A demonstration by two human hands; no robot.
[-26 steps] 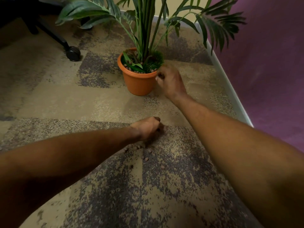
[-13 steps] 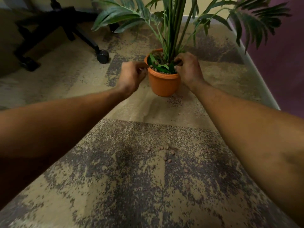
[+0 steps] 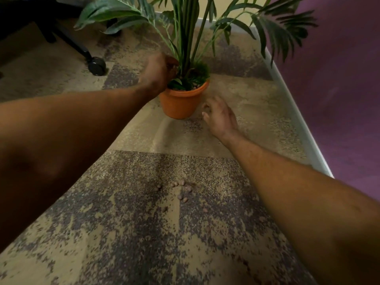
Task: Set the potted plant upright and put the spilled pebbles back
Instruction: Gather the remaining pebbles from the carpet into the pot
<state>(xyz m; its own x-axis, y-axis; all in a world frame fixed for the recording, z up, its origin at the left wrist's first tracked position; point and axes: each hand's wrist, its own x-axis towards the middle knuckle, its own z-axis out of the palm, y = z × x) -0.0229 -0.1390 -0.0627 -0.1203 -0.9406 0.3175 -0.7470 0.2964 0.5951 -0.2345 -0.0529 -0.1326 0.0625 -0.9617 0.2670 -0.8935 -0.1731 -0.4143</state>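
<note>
The orange pot (image 3: pixel 181 101) stands upright on the carpet, with green palm fronds (image 3: pixel 185 27) rising from it. My left hand (image 3: pixel 158 73) hangs over the pot's left rim, back towards me and fingers curled down among the stems. What those fingers hold is hidden. My right hand (image 3: pixel 220 118) hovers low just right of the pot, apart from it, with fingers loosely spread and nothing in them. Several small brown pebbles (image 3: pixel 182 190) lie scattered on the carpet between my forearms, nearer to me than the pot.
A black office chair leg with a caster (image 3: pixel 96 65) stands left of the pot. A white baseboard (image 3: pixel 296 120) and a purple wall (image 3: pixel 339 79) run along the right. More stray pebbles (image 3: pixel 205 209) dot the patterned carpet.
My left hand rose from the pebbles on the carpet to the pot's left rim. My right hand came off the pot's right rim and dropped down beside it.
</note>
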